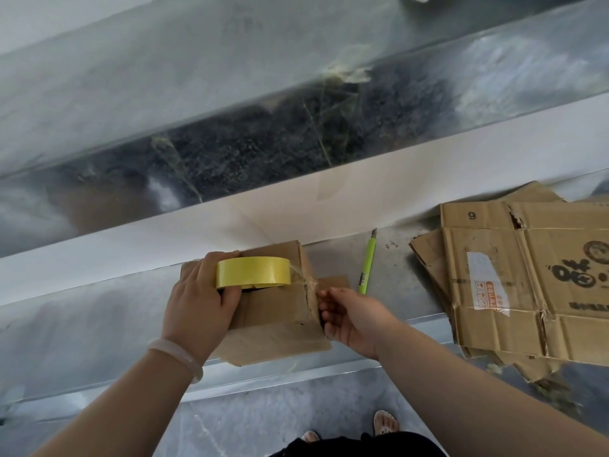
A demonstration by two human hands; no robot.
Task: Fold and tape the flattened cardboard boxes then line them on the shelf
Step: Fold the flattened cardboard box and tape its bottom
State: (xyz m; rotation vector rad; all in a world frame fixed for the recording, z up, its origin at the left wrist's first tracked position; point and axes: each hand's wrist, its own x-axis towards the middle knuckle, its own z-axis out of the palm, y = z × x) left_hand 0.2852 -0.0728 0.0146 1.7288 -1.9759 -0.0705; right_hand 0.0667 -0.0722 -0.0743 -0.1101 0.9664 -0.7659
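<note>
Yellow packing tape roll (pixel 253 272) sits on top of the small folded cardboard box (pixel 276 316). The left hand (pixel 201 291) grips it, fingers curled round the roll and thumb on the near side. That looks meant to keep the strand taut and hold the box down. A clear strand runs from the roll over the box's right edge. The right hand (pixel 349 316) is there, fingers only slightly bent with the tips against the box side, holding nothing. It seems to be pressing the tape end so it sticks. The box rests on the metal shelf (pixel 395 278), its near edge overhanging. The green utility knife (pixel 367 262) lies just beside the box, likely kept close for cutting the tape. A stack of flattened cardboard boxes (pixel 527 275) waits further right on the same shelf, still unfolded. Judged step: taping the seam of the first box.
</note>
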